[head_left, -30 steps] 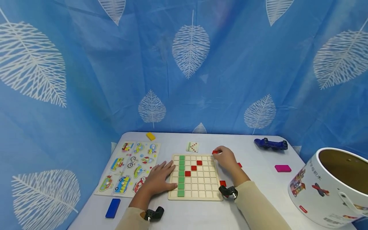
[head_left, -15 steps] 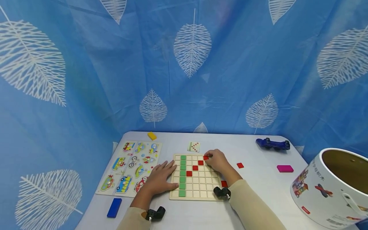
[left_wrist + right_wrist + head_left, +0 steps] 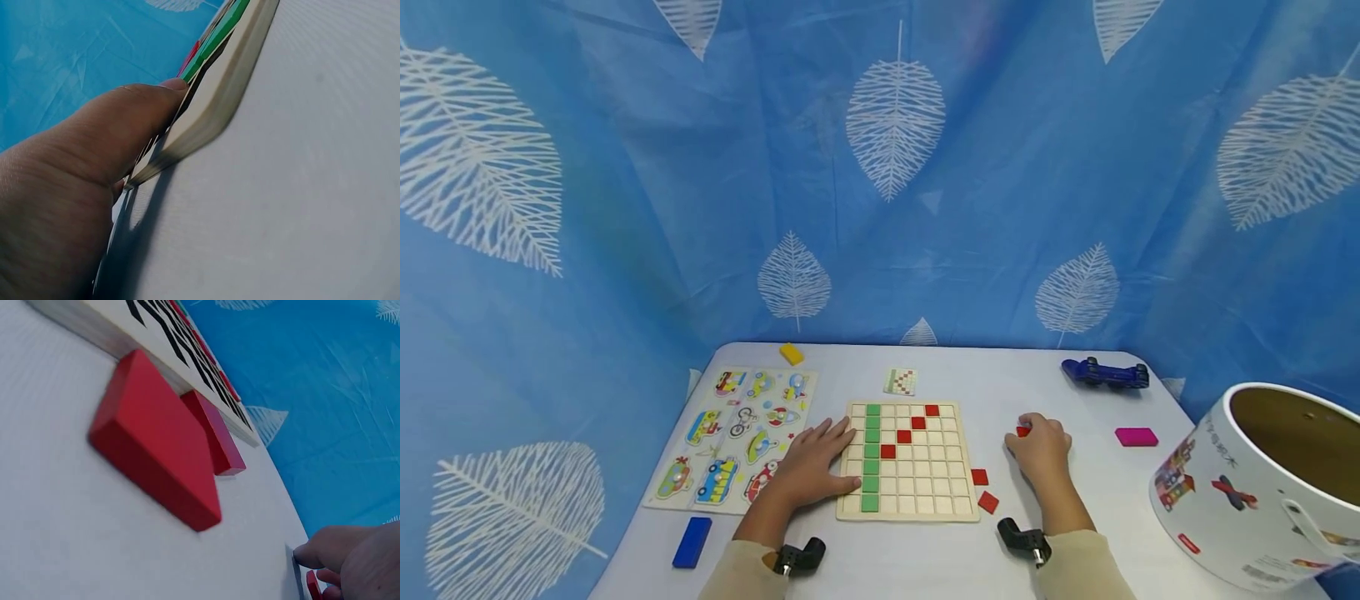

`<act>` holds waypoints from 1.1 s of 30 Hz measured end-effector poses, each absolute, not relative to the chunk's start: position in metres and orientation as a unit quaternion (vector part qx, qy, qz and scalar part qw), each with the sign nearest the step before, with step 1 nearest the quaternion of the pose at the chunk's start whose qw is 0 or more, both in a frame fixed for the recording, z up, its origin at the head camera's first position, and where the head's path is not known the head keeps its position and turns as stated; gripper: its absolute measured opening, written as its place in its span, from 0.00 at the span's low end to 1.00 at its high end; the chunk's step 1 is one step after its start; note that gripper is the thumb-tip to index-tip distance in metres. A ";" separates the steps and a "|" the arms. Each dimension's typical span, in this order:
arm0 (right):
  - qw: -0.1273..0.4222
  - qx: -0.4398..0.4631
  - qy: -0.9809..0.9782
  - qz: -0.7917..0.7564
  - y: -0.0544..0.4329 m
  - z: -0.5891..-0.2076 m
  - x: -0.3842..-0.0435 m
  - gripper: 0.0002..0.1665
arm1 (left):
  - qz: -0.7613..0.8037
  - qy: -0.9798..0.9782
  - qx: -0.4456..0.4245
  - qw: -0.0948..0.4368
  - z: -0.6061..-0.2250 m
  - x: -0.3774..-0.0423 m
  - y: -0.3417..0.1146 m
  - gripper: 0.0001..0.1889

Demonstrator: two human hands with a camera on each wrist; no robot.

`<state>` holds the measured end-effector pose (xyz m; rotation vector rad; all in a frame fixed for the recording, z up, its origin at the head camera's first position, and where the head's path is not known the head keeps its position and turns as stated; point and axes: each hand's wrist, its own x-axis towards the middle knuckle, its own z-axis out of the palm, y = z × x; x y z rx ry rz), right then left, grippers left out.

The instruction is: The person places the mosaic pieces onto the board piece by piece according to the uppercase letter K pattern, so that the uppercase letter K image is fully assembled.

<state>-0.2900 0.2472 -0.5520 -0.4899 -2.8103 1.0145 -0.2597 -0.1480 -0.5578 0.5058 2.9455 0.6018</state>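
Note:
A wooden grid board (image 3: 925, 482) lies mid-table, with a column of green tiles (image 3: 872, 451) and a diagonal of several red tiles (image 3: 903, 436) in its squares. My left hand (image 3: 812, 467) rests at its left edge, fingers spread and thumb on the frame. Away to the board's right, my right hand (image 3: 1043, 450) has its thumb and fingers curled round a small red tile (image 3: 1022, 431), low at the table; the fingers partly hide it. Two loose red tiles, one flat near the board's edge (image 3: 980, 477) and one turned askew (image 3: 156, 440), lie between board and right hand.
A small pattern card (image 3: 900, 382) lies behind the board. A vehicle picture puzzle (image 3: 730, 442) is at left, near blue (image 3: 692, 542) and yellow (image 3: 791, 354) blocks. At right are a pink block (image 3: 1137, 437), a dark blue toy car (image 3: 1105, 374) and a white bucket (image 3: 1217, 492).
My right hand has set a red tile in the board's top row, let go, and moved right to another red tile. The left hand has stayed on the board's edge.

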 end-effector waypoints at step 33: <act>-0.013 0.119 -0.918 0.379 0.123 -0.539 -0.241 0.11 | 0.189 0.967 0.164 0.050 -0.560 -0.261 -0.148 0.50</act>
